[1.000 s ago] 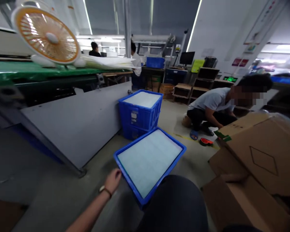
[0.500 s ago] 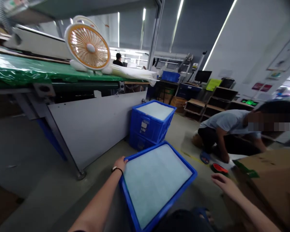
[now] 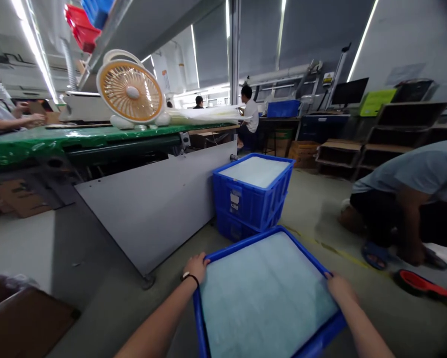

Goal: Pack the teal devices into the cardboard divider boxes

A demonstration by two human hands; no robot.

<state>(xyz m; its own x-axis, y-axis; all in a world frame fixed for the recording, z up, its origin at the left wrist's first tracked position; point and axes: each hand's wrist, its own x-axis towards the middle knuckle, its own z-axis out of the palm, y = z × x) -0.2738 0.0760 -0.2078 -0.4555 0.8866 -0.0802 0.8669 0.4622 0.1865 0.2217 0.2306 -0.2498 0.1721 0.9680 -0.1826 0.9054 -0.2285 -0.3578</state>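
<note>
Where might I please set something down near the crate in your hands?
Bare floor lies between the nearest cardboard box and your left forearm, and between the stacked crates and the crouching person. It's tight between the held crate and the stack, and around the sandals and red object.

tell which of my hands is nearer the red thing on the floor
Right. Your right hand is left of the red thing; your left hand is farther left, across the blue bin.
</note>
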